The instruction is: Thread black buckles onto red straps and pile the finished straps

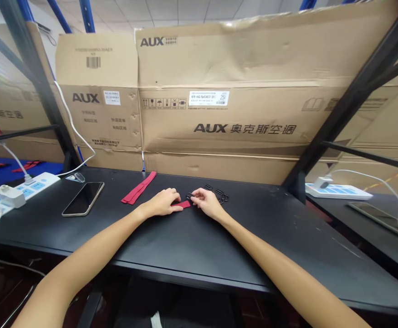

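Note:
Near the middle of the black table (171,246), my left hand (162,202) is closed on a short red fabric strap (183,205), whose end sticks out to the right past the thumb. My right hand (208,202) pinches a small black buckle (188,197) with thumb and fingertips, close above the strap's end. Whether the buckle touches the strap is hard to tell. Several more black buckles (222,197) lie just behind and to the right of my right hand. To the left of my left hand, red straps (139,188) rest together on the table.
A phone (83,199) lies on the left, with a white power strip (35,189) and cables beyond it. Tall cardboard sheets (247,109) stand along the back edge. Dark metal posts (342,91) rise at both sides. Another power strip (339,191) is at right.

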### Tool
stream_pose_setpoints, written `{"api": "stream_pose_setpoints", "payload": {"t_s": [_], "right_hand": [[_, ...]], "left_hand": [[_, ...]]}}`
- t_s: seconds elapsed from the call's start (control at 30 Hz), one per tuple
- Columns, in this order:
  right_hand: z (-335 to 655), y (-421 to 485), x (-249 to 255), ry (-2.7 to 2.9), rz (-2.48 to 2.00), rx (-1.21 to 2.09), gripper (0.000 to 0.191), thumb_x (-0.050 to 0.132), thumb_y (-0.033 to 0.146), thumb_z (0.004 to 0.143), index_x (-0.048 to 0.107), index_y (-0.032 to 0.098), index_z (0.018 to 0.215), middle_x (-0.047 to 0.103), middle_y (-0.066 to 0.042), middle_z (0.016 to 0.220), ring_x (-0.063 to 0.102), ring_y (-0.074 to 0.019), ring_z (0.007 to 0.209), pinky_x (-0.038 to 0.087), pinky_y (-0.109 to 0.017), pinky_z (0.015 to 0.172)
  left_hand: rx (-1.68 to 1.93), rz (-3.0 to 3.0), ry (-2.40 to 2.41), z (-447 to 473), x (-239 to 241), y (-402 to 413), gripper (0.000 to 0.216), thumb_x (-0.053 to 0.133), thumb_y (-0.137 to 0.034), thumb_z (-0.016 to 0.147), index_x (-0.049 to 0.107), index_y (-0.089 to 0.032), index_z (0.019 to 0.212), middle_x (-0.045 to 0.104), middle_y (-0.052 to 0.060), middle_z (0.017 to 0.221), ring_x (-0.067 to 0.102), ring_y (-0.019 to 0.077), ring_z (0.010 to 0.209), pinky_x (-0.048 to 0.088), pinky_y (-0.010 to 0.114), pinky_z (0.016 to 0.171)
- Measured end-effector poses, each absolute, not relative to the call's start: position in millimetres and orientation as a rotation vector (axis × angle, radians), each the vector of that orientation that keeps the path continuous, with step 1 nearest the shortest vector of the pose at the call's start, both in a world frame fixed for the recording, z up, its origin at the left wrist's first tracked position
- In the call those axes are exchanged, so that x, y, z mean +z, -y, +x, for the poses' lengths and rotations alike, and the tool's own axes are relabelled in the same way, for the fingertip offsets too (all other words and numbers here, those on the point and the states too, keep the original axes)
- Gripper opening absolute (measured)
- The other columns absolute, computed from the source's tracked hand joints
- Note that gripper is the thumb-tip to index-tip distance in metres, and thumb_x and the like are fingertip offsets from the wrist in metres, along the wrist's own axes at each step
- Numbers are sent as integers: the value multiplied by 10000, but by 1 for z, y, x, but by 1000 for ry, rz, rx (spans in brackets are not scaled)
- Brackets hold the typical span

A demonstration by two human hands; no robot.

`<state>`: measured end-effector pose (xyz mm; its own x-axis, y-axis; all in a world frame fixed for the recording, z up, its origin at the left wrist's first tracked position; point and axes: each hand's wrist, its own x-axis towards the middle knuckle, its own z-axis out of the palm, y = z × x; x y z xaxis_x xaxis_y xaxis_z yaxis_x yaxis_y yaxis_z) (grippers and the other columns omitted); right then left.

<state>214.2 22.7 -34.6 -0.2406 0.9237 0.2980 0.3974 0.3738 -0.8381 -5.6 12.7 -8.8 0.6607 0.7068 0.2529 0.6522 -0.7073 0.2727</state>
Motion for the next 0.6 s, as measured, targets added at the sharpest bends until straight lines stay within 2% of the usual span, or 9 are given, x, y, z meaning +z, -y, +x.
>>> {"api": "stream_pose_setpoints", "payload": {"t_s": [0.17, 0.27, 0.37, 0.47, 0.6], "right_hand": [[214, -23, -35, 1755, -1118, 868, 239, 638, 374, 712, 538, 181, 810, 637, -18, 630, 636, -168, 592, 507, -267, 499], [214, -23, -35, 1752, -1112, 902, 239, 640, 366, 708, 524, 181, 805, 645, -21, 630, 637, -168, 596, 508, -269, 510], [214, -23, -36, 1754, -1103, 918, 238, 644, 363, 705, 521, 182, 798, 649, -21, 632, 631, -163, 588, 504, -270, 515], [215, -25, -36, 1777, -1089, 910, 242, 650, 378, 700, 535, 183, 786, 652, -24, 636, 629, -166, 598, 500, -272, 524], [215, -26, -37, 1853, -1102, 859, 234, 644, 390, 708, 563, 181, 775, 651, -19, 649, 585, -138, 541, 488, -265, 525]], "left_hand": [[588, 2562, -1222, -2, -19, -21, 190, 576, -338, 796, 617, -164, 860, 616, 56, 891, 574, 174, 824, 439, 274, 736], [604, 2461, -1263, 0, -21, -21, 219, 580, -321, 780, 609, -162, 928, 638, 39, 877, 584, 157, 754, 442, 260, 680], [614, 2466, -1317, 1, -21, -19, 300, 603, -353, 756, 611, -161, 987, 642, 54, 931, 590, 181, 832, 448, 272, 727], [622, 2518, -1365, 2, -21, -17, 304, 599, -380, 754, 632, -165, 965, 626, 78, 984, 567, 217, 938, 437, 300, 804], [607, 2480, -1387, 4, -21, -18, 263, 599, -375, 744, 647, -174, 906, 629, 68, 938, 564, 223, 917, 429, 309, 795]]}}
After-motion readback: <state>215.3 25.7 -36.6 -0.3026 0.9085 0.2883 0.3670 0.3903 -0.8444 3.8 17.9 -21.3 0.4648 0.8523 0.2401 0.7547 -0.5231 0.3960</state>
